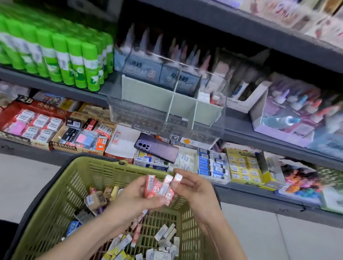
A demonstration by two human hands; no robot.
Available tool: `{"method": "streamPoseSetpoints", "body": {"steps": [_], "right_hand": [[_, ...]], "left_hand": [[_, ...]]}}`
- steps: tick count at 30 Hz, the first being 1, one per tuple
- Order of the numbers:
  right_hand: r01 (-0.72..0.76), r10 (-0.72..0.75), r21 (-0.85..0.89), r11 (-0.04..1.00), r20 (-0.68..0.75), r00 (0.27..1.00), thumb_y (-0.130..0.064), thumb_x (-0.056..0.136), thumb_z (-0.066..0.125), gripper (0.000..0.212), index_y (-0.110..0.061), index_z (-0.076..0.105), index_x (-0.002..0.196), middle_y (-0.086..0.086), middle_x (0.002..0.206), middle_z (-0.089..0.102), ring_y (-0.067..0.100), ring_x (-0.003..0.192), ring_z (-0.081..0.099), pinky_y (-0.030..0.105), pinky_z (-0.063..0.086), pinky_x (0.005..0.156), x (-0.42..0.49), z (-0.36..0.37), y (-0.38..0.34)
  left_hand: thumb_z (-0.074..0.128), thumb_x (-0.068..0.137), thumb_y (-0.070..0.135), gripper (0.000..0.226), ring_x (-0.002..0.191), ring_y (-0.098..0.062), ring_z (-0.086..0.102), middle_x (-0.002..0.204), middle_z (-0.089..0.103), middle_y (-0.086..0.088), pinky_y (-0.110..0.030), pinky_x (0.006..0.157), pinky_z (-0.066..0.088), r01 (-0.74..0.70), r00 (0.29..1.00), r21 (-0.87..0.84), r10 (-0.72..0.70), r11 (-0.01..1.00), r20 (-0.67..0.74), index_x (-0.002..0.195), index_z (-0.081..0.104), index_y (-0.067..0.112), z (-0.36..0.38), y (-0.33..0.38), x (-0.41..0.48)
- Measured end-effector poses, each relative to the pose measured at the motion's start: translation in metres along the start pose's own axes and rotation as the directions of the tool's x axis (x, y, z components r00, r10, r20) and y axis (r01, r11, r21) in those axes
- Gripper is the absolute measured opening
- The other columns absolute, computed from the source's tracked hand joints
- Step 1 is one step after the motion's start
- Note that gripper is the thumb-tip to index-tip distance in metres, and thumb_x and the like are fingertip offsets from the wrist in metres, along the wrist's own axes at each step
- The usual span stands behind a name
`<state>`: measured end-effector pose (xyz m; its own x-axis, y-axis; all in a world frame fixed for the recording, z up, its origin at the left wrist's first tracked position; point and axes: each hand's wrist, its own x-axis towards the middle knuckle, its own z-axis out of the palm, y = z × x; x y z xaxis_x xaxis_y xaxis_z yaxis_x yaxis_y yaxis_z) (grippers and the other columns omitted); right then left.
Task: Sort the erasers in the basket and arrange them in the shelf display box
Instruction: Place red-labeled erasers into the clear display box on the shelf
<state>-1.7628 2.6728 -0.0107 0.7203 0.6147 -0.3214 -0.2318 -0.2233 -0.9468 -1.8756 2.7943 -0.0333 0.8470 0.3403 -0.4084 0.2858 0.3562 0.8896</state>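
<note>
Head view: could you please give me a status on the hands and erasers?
Left hand grips a bundle of red erasers over the basket. Right hand pinches the bundle's top. Phone lies on the display boxes.

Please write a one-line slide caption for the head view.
Left hand and right hand hold red erasers over a green basket by the shelf.

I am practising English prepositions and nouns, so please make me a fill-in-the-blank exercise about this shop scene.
1. The left hand and right hand hold red erasers over a green ___.
2. A purple ___ lies on the display boxes.
3. The green glue sticks stand one shelf ___ those boxes.
Missing words: basket, phone, above.
</note>
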Motion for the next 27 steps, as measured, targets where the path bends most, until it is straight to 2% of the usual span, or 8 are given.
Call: {"method": "streamPoseSetpoints", "body": {"steps": [4,7,11,16,19,21,24,27], "right_hand": [[0.173,-0.180,-0.077,0.982,-0.090,0.980,-0.008,0.081,0.070,0.025,-0.026,0.070,0.099,-0.009,0.075,0.069,0.008,0.074,0.064,0.020,0.051,0.068,-0.023,-0.005,-0.046],[0.267,-0.293,-0.235,0.935,-0.084,0.952,-0.015,0.082,0.071,0.022,-0.034,0.071,0.094,-0.003,0.075,0.069,0.008,0.071,0.061,0.024,0.052,0.070,-0.033,-0.017,-0.080],[0.313,-0.336,-0.240,0.919,-0.064,0.940,-0.006,0.081,0.070,0.022,-0.019,0.067,0.099,0.001,0.068,0.063,0.009,0.058,0.059,0.019,0.048,0.058,-0.036,-0.037,-0.121],[0.384,-0.466,-0.298,0.874,-0.289,0.836,-0.002,0.083,0.067,0.018,-0.018,0.063,0.089,-0.003,0.073,0.068,0.005,0.064,0.065,0.016,0.051,0.062,-0.006,-0.062,-0.166],[0.363,-0.578,-0.539,0.760,-0.306,0.757,-0.009,0.085,0.067,0.018,-0.024,0.059,0.088,-0.015,0.079,0.063,-0.006,0.073,0.061,0.012,0.049,0.071,0.027,-0.069,-0.183],[0.321,-0.605,-0.650,0.689,-0.272,0.748,-0.011,0.085,0.067,0.014,-0.020,0.063,0.096,-0.016,0.081,0.063,-0.010,0.073,0.058,0.009,0.047,0.072,0.052,-0.072,-0.189],[0.218,-0.595,-0.824,0.523,-0.171,0.785,-0.021,0.084,0.069,0.025,-0.016,0.068,0.108,-0.002,0.101,0.067,0.011,0.090,0.060,0.026,0.047,0.085,0.086,-0.073,-0.194],[0.110,-0.562,-0.961,0.255,-0.055,0.826,-0.033,0.083,0.067,0.028,-0.027,0.069,0.111,0.001,0.112,0.066,0.021,0.106,0.055,0.029,0.037,0.092,0.111,-0.072,-0.195]], "left_hand": [[0.075,0.071,-0.001,0.044,0.077,-0.010,0.069,0.088,0.074,0.000,-0.017,0.061,0.050,-0.108,0.994,0.046,0.108,0.993,-0.008,0.108,0.058,0.013,0.022,0.043,-0.015],[0.077,0.070,0.000,0.048,0.086,-0.015,0.070,0.092,0.074,0.000,-0.025,0.074,0.053,-0.169,0.986,0.095,0.167,0.981,0.024,0.111,0.058,0.016,0.034,0.073,-0.020],[0.075,0.072,-0.004,0.044,0.086,-0.014,0.070,0.092,0.074,-0.001,-0.023,0.076,0.055,-0.243,0.969,0.112,0.236,0.964,0.071,0.108,0.059,0.015,0.045,0.108,-0.017],[0.074,0.076,0.005,0.035,0.086,-0.017,0.069,0.092,0.073,-0.001,-0.029,0.072,0.054,-0.300,0.950,0.147,0.309,0.943,-0.042,0.105,0.059,0.019,0.041,0.149,0.008],[0.074,0.077,0.009,0.031,0.071,-0.007,0.066,0.090,0.072,0.000,-0.020,0.060,0.047,-0.325,0.936,0.174,0.342,0.930,-0.082,0.103,0.059,0.020,0.036,0.170,0.029],[0.073,0.078,0.009,0.030,0.074,-0.009,0.065,0.091,0.071,0.000,-0.022,0.064,0.047,-0.331,0.931,0.177,0.351,0.927,-0.096,0.102,0.059,0.020,0.034,0.180,0.043],[0.073,0.078,0.007,0.031,0.079,-0.017,0.063,0.092,0.070,-0.002,-0.029,0.069,0.049,-0.334,0.928,0.176,0.355,0.926,-0.109,0.102,0.058,0.019,0.031,0.191,0.063],[0.073,0.077,0.005,0.030,0.079,-0.015,0.064,0.091,0.070,-0.002,-0.025,0.065,0.048,-0.333,0.929,0.185,0.355,0.924,-0.101,0.100,0.059,0.018,0.029,0.198,0.080]]}}
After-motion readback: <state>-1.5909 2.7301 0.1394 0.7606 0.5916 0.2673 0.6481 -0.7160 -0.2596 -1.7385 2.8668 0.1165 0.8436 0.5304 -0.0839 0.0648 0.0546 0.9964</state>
